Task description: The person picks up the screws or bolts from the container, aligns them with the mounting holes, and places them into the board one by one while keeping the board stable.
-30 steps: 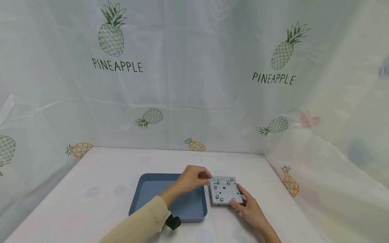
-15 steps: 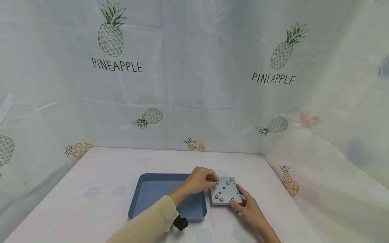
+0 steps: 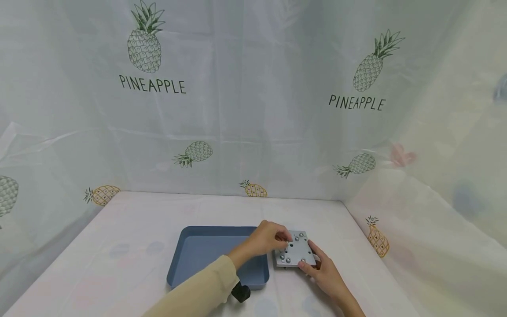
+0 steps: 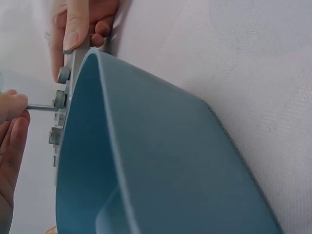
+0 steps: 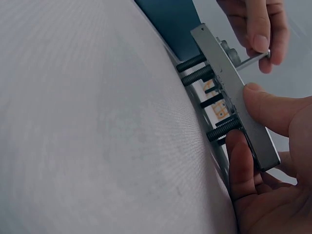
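In the head view my right hand (image 3: 326,275) grips the near right corner of a square silver metal plate (image 3: 299,253), thumb on top and fingers at its side and below. Several socket-head bolts stand in the plate, and their threaded shanks (image 5: 223,129) stick out underneath. My left hand (image 3: 269,237) is over the plate's left part, pinching a thin metal hex key (image 4: 41,107) between thumb and fingers. Seen from the left wrist, the key's tip meets the head of one bolt (image 4: 59,99). How deep it sits is hidden.
A blue tray (image 3: 206,264) lies just left of the plate, under my left forearm. A black wrist camera (image 3: 240,292) hangs below the left sleeve. Pale cloth covers the table (image 3: 138,220), and a pineapple-print curtain (image 3: 253,110) hangs behind and at the sides.
My left hand has moved right, from the plate's left edge to over its bolts, with the hex key in its fingers. The right hand and plate have barely moved.
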The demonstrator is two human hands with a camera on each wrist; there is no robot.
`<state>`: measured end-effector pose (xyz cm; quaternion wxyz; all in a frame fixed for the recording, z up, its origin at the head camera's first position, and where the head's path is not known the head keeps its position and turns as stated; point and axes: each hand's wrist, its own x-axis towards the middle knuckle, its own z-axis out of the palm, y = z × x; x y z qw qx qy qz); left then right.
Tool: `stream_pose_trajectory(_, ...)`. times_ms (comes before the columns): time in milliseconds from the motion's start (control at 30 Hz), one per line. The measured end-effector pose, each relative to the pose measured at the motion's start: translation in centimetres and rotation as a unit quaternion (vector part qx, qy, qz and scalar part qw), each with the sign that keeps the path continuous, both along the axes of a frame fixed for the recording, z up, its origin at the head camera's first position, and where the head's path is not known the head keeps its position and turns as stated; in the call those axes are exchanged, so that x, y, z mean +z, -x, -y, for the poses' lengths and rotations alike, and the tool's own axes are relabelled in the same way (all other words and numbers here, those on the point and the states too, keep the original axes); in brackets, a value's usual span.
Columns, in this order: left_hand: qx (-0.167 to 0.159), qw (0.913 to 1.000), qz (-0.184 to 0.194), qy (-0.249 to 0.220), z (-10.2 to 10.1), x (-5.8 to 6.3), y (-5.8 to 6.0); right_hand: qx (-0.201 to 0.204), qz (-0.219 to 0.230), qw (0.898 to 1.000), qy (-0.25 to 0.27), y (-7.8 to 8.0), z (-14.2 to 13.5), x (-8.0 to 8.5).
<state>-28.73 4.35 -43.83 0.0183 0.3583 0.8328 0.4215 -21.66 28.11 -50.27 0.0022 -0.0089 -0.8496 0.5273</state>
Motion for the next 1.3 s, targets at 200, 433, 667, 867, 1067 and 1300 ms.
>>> stream_pose_trajectory(200,-0.005,0.9999,-0.005,0.007,-0.2,0.0,0.0,0.003,0.002,1.000,0.003,0.1,0.0,0.1)
stream_pose_trajectory(433,-0.007,0.9998,-0.006,0.015,-0.4,-0.2,0.1,0.003,0.000,1.000,-0.001,0.2,0.0,0.2)
stream_pose_trajectory(667,-0.010,0.9999,-0.004,0.011,-0.4,-0.7,-0.3,0.002,0.001,1.000,0.006,-0.1,0.1,0.1)
stream_pose_trajectory(867,-0.015,0.9998,-0.005,0.010,-0.5,-1.1,-0.5,0.002,0.002,1.000,0.004,-0.3,0.1,0.1)
stream_pose_trajectory(1067,-0.014,0.9999,-0.006,0.006,-0.5,-1.3,-0.3,-0.001,-0.002,1.000,0.004,-0.1,0.1,0.2)
stream_pose_trajectory(1300,-0.004,0.9997,-0.025,0.002,0.8,-0.9,0.0,-0.005,0.002,1.000,-0.005,0.0,0.2,0.1)
